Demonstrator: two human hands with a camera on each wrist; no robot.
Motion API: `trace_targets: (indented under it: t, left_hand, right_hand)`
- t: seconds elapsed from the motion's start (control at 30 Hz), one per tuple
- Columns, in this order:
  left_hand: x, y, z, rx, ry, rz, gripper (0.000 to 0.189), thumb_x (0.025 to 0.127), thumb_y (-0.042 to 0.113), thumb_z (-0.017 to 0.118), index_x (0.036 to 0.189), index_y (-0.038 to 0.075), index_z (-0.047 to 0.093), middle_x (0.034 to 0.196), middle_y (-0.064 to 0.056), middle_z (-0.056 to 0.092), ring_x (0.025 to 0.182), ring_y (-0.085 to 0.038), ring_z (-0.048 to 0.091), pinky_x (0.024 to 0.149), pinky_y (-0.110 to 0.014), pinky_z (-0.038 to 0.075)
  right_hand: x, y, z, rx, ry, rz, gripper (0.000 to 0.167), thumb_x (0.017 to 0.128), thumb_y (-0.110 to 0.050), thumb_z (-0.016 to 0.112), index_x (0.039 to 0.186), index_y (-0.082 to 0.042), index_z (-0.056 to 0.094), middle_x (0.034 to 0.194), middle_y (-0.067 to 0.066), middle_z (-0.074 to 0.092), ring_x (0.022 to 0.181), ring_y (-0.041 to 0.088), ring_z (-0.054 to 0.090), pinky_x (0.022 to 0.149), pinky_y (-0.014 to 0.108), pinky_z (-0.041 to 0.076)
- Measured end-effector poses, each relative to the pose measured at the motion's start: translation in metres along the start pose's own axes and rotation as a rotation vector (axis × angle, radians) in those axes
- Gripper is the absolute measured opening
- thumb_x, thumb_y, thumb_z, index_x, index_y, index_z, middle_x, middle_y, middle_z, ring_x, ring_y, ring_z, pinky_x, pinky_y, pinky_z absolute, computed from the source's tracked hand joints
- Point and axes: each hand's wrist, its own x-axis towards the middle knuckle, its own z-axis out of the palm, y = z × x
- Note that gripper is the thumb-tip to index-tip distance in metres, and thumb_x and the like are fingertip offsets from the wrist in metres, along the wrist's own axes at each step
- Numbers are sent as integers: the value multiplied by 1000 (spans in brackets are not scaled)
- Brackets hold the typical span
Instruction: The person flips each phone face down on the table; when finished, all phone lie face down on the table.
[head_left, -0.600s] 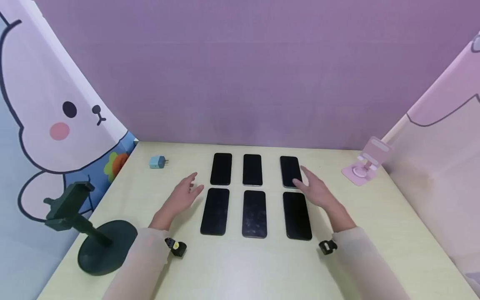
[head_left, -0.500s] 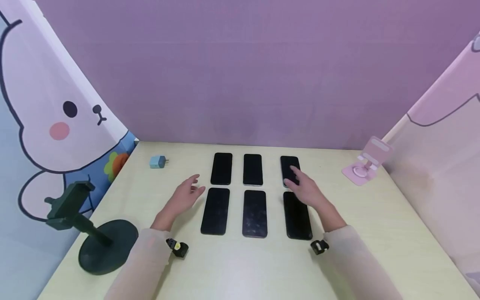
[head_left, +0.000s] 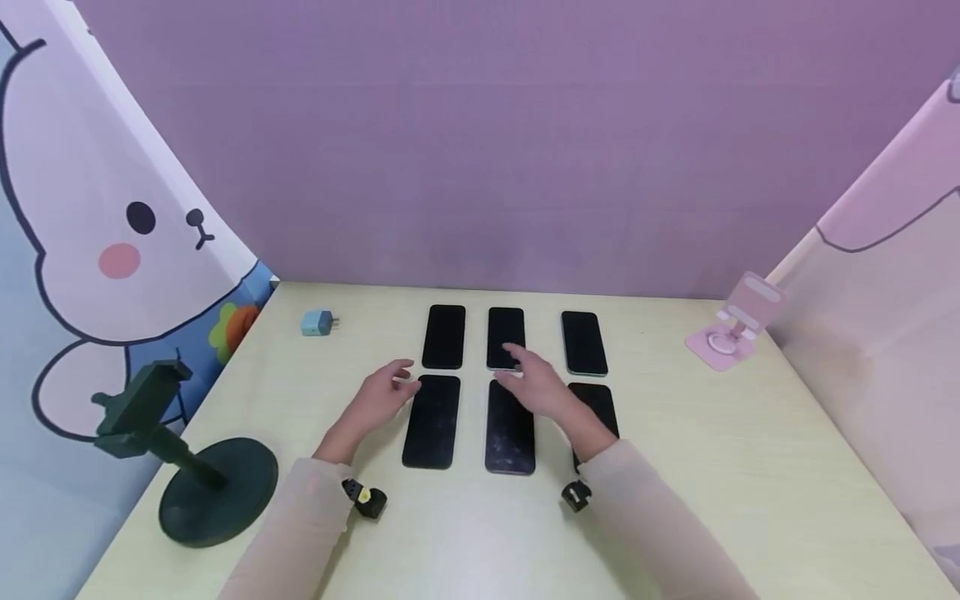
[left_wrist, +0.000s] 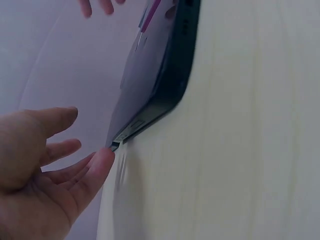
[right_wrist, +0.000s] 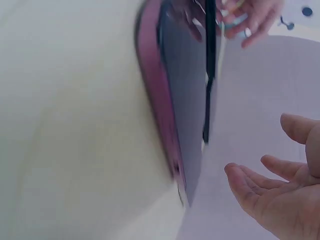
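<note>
Dark phones lie screen up on the table in two rows of three. My left hand [head_left: 378,396], fingers loosely bent, is beside the upper left corner of the front left phone [head_left: 431,425]. Over the middle column, my right hand [head_left: 536,387] overlaps the back middle phone [head_left: 505,329] and the front middle phone [head_left: 510,442], holding nothing. Its forearm partly covers the front right phone [head_left: 597,404]. The back left phone [head_left: 444,337] and back right phone [head_left: 585,343] are uncovered. The right wrist view shows a pink-edged phone [right_wrist: 156,80] apart from the relaxed fingers [right_wrist: 245,190].
A dark green phone stand [head_left: 217,492] stands at the table's left. Behind it lies a blue charger plug [head_left: 317,322]. A pink folding stand [head_left: 723,343] is at the back right. A purple backdrop [head_left: 480,150] rises behind the table [head_left: 480,542], with printed cloths at both sides.
My right hand has swept left from the back right phone to the middle column. My left hand has shifted slightly right and toward the front left phone. The phones stay in place.
</note>
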Motion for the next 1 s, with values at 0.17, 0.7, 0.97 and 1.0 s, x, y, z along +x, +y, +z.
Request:
trace_targets:
  t: [0.17, 0.7, 0.97, 1.0]
  left_hand:
    - [-1, 0, 3, -7, 1, -6, 43, 94, 13, 64, 132, -5, 52, 117, -23, 60, 95, -31, 64, 73, -39, 54]
    - [-3, -1, 9, 33, -11, -32, 38, 89, 8, 69, 124, -5, 60, 107, -19, 64, 95, -31, 63, 77, -40, 53]
    - [-1, 1, 11, 61, -31, -9, 36, 86, 2, 69, 120, -8, 62, 108, -20, 65, 92, -29, 65, 76, -37, 54]
    - [0, 1, 11, 68, -35, -11, 36, 87, 2, 69, 120, -9, 62, 108, -20, 65, 92, -29, 65, 76, -37, 54]
  right_hand:
    - [8, -17, 25, -4, -57, -17, 56, 97, -20, 62, 146, -2, 40, 140, 20, 49, 117, 31, 56, 94, 42, 47]
    - [24, -35, 69, 23, -96, 98, 44, 89, -9, 70, 131, -4, 58, 117, 15, 62, 102, 26, 59, 85, 38, 49]
    - [27, -37, 76, 80, -39, 149, 47, 78, 9, 70, 123, 0, 63, 102, 13, 59, 78, 22, 60, 67, 27, 51]
    - [28, -37, 77, 113, -36, 162, 48, 77, 10, 70, 123, 0, 64, 102, 13, 58, 75, 21, 60, 64, 26, 51]
